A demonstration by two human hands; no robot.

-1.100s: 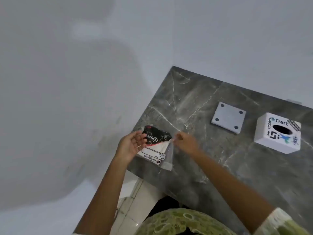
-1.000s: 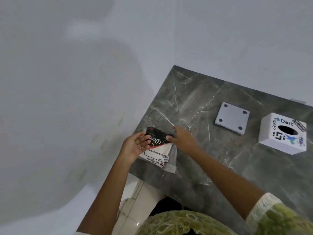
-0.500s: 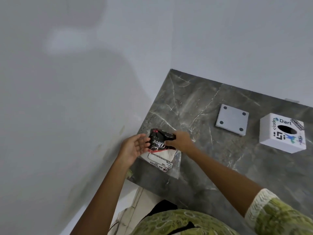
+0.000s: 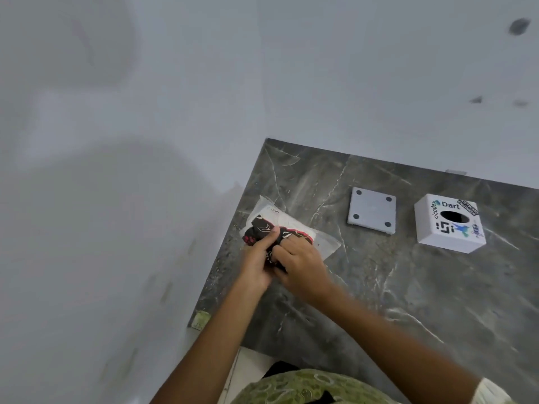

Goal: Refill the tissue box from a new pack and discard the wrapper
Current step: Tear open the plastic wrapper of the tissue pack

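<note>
A tissue pack (image 4: 280,225) in a clear plastic wrapper with a black, red and white print lies at the left edge of the dark marble table (image 4: 393,287). My left hand (image 4: 258,263) pinches its near black end. Right beside it, my right hand (image 4: 303,266) grips the same end, fingers curled over the plastic. The white cube tissue box (image 4: 449,223), covered in stickers and with a dark oval opening on top, stands at the right. Its flat white base plate (image 4: 372,214), with a round pad in each corner, lies between the pack and the box.
White walls meet in a corner just behind the table's left back edge. A small green sticker (image 4: 201,319) marks the table's near left corner. Pale floor tiles (image 4: 248,363) show below the table's front edge.
The pack has been turned and shifted so its white end now points away. Both hands have closed together on its near black end; before, the left hand was open beside it.
</note>
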